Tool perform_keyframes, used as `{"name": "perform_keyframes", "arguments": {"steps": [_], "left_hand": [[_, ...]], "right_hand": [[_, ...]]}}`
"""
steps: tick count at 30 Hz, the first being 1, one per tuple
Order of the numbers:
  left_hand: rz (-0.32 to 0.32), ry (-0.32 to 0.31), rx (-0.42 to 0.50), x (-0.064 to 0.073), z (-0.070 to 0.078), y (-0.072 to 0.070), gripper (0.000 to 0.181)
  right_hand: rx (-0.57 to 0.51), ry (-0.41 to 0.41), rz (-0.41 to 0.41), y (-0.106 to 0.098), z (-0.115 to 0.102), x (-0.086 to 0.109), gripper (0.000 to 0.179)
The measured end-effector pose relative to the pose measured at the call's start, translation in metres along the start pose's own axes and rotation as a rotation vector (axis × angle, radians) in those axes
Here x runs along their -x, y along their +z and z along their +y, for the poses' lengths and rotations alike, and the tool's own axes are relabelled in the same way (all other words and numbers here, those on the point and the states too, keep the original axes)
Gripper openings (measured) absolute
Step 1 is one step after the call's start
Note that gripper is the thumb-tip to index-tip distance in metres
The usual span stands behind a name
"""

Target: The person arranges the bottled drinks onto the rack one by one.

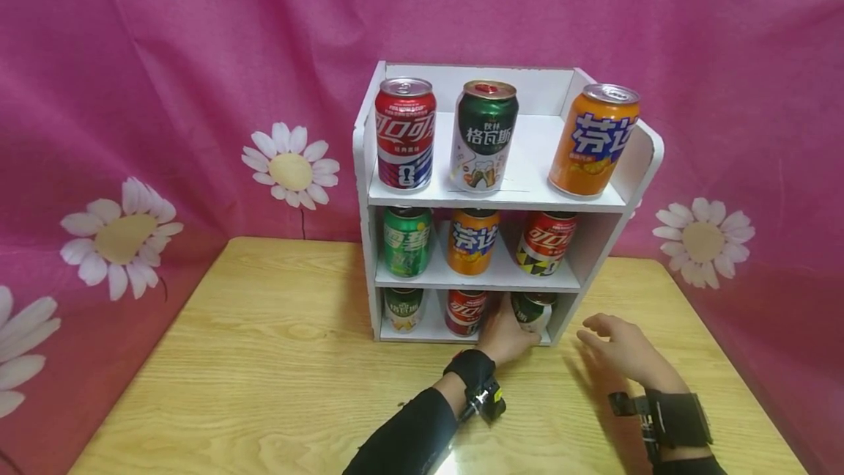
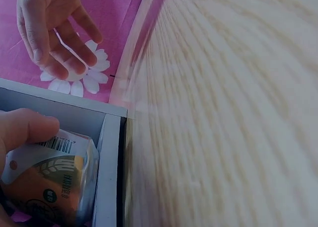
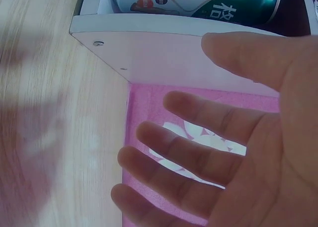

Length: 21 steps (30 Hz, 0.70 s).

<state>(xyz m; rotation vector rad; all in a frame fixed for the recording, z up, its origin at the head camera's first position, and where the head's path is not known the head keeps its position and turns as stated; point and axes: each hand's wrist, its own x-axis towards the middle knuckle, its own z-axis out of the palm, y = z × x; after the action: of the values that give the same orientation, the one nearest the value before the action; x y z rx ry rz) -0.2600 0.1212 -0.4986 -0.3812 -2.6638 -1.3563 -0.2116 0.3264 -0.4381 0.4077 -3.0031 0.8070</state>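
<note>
My left hand reaches into the right end of the bottom shelf and grips a dark green and white drink can. In the left wrist view the thumb lies across the can's pale side, close to the shelf's end wall; the other fingers are mostly hidden. Off the right side of the white shelf rack, my right hand hovers over the table with its fingers spread and relaxed, touching nothing. From the right wrist view, its palm is bare beside the rack's outer wall.
Next to the left hand stands a red can, then another green and white can. The middle shelf carries a green can, an orange can and a red can. Three more cans stand on top. A pink curtain hangs behind.
</note>
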Motion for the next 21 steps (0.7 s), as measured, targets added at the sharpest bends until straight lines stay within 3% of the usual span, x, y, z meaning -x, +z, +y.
{"name": "perform_keyframes", "arguments": {"steps": [9, 16, 21], "left_hand": [[0.06, -0.073, 0.033, 0.0027, 0.0042, 0.0059, 0.093], [-0.012, -0.053, 0.076, 0.0022, 0.0056, -0.0004, 0.089], [-0.024, -0.034, 0.092, 0.0028, 0.0058, -0.0039, 0.087]], "right_hand": [[0.002, 0.008, -0.008, 0.0003, 0.0009, 0.0014, 0.039], [0.009, 0.018, -0.01, 0.0001, 0.0016, 0.0022, 0.042], [-0.001, 0.017, -0.012, -0.0006, 0.0012, 0.003, 0.041]]}}
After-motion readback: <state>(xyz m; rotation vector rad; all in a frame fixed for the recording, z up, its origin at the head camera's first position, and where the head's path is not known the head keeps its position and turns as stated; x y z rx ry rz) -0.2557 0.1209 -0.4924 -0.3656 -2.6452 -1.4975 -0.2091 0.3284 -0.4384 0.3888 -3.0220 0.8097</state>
